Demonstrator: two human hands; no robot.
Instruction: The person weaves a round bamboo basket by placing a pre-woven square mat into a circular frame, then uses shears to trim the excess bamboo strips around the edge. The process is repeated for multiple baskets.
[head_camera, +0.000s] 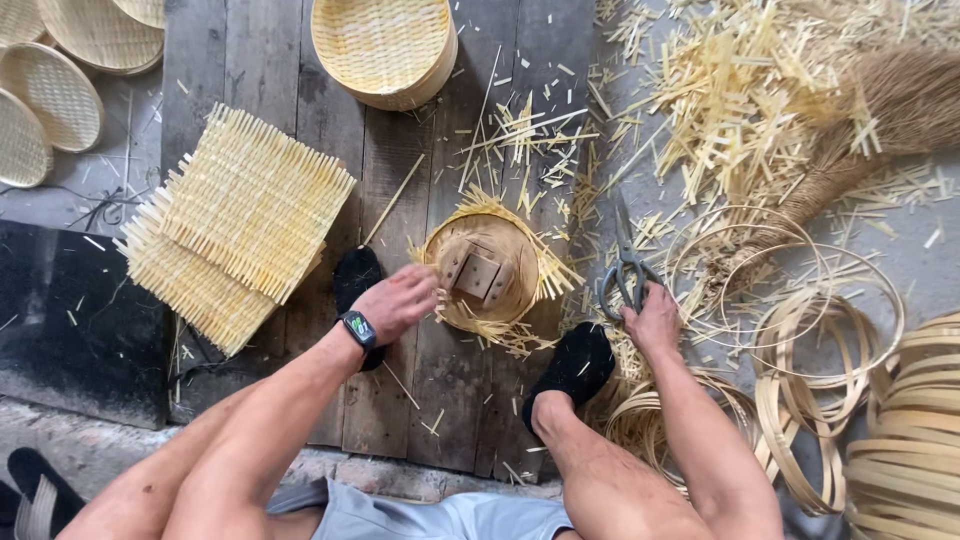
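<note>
A round woven bamboo basket (505, 300) lies bottom up over a wooden mould block (478, 274) on dark planks, with loose strip ends sticking out round its rim. My left hand (402, 300), with a watch on the wrist, holds the basket's left edge. My right hand (652, 318) rests on the handles of grey scissors (626, 262) lying on the ground to the right of the basket. My two feet in black socks sit either side of the basket, one at the left (356, 280), one at the lower right (575, 365).
Two square woven mats (240, 210) lie stacked at the left. Finished round baskets (385, 45) stand at the top and the top left (55, 95). Bamboo hoops (820, 340) pile up at the right, below a litter of cut strips (740, 100) and a broom (880, 120).
</note>
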